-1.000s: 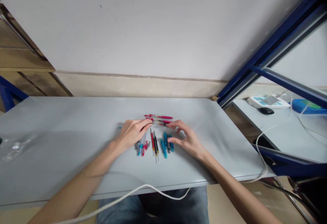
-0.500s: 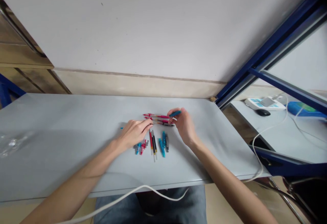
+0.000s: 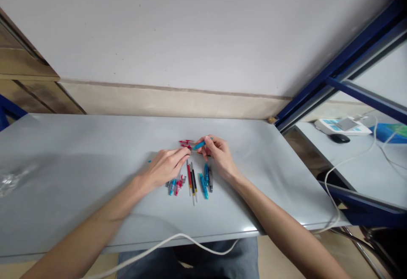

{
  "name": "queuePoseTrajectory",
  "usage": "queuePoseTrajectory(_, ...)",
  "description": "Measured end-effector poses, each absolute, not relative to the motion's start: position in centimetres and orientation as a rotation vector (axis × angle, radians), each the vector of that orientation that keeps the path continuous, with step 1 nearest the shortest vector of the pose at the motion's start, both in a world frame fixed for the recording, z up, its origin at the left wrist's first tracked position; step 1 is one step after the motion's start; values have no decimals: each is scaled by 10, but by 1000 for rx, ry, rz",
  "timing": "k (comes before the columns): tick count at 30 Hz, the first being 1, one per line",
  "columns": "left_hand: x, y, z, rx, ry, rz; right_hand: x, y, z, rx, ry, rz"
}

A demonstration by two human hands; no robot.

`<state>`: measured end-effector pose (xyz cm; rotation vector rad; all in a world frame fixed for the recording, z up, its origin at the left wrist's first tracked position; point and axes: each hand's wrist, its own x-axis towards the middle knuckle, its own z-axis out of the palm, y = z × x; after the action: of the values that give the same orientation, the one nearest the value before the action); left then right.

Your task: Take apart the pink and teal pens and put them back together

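Note:
My right hand (image 3: 221,155) grips a blue pen barrel (image 3: 199,145) between thumb and fingers, its lower end pointing at my left fingertips. My left hand (image 3: 168,166) is pinched close to that end; whatever sits in the pinch is too small to make out. Behind the hands lie red pens (image 3: 186,141), partly covered by my right hand. Nearer me are several pen refills (image 3: 192,179), red and black. To their right rest blue barrels (image 3: 203,185) and a grey barrel (image 3: 210,180). Left of the refills are small blue (image 3: 172,186) and red pen parts (image 3: 178,185).
Crumpled clear plastic (image 3: 9,181) lies on the left of the grey table (image 3: 95,143). A white cable (image 3: 178,236) crosses the front edge. On the right, beyond a blue frame (image 3: 365,94), a second table holds a black mouse (image 3: 339,138) and a white device (image 3: 343,126).
My right hand has moved left, bringing the blue pen barrel down against my left fingertips. My left hand keeps its place and pinch. The view has shifted slightly.

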<state>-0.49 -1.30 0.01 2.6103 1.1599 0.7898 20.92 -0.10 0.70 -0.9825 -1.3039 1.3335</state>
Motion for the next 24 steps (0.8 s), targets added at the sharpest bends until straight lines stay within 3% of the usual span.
queuePoseTrajectory(15,-11,-13,-4,2489,1224,955,205,-8,11,-1003,-1342,1363)
queuePoseTrajectory(24,-9,-12,-4,2421,1089,1022,214,-9,17,-1049,-1552,1083)
